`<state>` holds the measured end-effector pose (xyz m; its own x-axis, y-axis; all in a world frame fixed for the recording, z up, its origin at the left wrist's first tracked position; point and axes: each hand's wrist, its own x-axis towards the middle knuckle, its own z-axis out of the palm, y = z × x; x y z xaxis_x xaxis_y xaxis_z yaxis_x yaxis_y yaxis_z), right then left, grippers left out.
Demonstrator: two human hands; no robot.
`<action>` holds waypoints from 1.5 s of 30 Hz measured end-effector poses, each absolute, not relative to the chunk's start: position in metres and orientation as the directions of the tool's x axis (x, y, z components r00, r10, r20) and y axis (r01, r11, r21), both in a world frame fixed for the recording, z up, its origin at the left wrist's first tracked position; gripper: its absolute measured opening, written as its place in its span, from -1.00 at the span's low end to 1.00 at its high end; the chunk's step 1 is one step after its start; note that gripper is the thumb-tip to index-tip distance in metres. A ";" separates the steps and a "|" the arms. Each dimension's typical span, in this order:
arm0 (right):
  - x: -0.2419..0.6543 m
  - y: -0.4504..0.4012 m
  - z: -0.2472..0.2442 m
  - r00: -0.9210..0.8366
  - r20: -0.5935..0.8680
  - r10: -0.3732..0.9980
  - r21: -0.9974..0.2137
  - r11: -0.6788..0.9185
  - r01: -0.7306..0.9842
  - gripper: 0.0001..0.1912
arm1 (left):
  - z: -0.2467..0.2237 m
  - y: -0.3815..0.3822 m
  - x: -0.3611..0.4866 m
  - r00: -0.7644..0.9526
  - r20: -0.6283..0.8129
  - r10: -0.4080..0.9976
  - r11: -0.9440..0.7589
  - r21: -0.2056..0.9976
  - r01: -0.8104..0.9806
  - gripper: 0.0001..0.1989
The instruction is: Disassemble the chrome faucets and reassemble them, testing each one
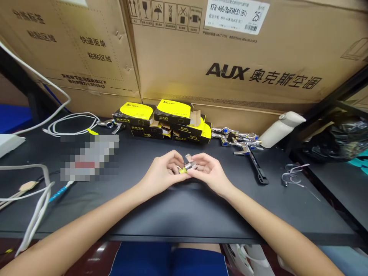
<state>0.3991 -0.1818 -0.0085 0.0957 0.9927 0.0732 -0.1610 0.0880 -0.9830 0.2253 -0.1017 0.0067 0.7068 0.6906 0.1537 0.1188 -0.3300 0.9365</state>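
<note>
A small chrome faucet fitting [189,165] with a yellow end is held between my two hands, just above the middle of the table. My left hand [166,170] has its fingers closed around the yellow end. From the other side, my right hand [211,171] pinches the chrome body between thumb and fingers. Fingers partly cover the piece, so its exact kind is unclear. Behind the hands stand stacked black-and-yellow faucet boxes [172,111], one with an open flap. Several chrome faucets [241,143] with blue marks lie to the right of the boxes.
The black table [184,214] has a large cardboard carton [244,50] along its back. A white bottle [280,130] leans at the right, near eyeglasses [294,176]. A coiled white cable [71,122] and a blurred-out item [92,159] lie at the left.
</note>
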 end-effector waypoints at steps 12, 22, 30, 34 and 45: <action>0.445 -0.166 0.001 0.316 -0.084 0.945 -0.911 0.055 -0.408 -0.65 | 0.021 -0.062 0.201 0.739 0.197 0.644 -0.694 0.557 0.456 -0.54; 0.443 -0.165 -0.001 0.347 -0.061 0.936 -0.917 0.085 -0.390 -0.56 | 0.013 -0.059 0.200 0.790 -0.005 0.613 -0.664 0.537 0.519 -0.72; 0.436 -0.166 -0.003 0.327 -0.044 0.944 -0.924 0.087 -0.373 -0.56 | 0.009 -0.065 0.209 0.808 0.110 0.579 -0.582 0.750 0.314 -0.66; 0.434 -0.167 -0.004 0.315 0.032 0.949 -0.954 0.123 -0.272 -0.58 | 0.008 -0.058 0.206 0.804 0.057 0.592 -0.582 0.721 0.378 -0.64; 0.409 -0.187 -0.012 -0.164 0.382 0.909 -0.771 0.411 0.486 -0.52 | -0.001 -0.025 0.198 0.663 0.147 0.734 -0.662 0.371 0.651 -0.51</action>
<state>0.4090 -0.1865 -0.0117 -0.1638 0.9095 0.3821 0.4861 0.4115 -0.7710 0.1976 -0.0248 -0.0014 0.6625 0.7344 0.1475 0.6512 -0.6620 0.3710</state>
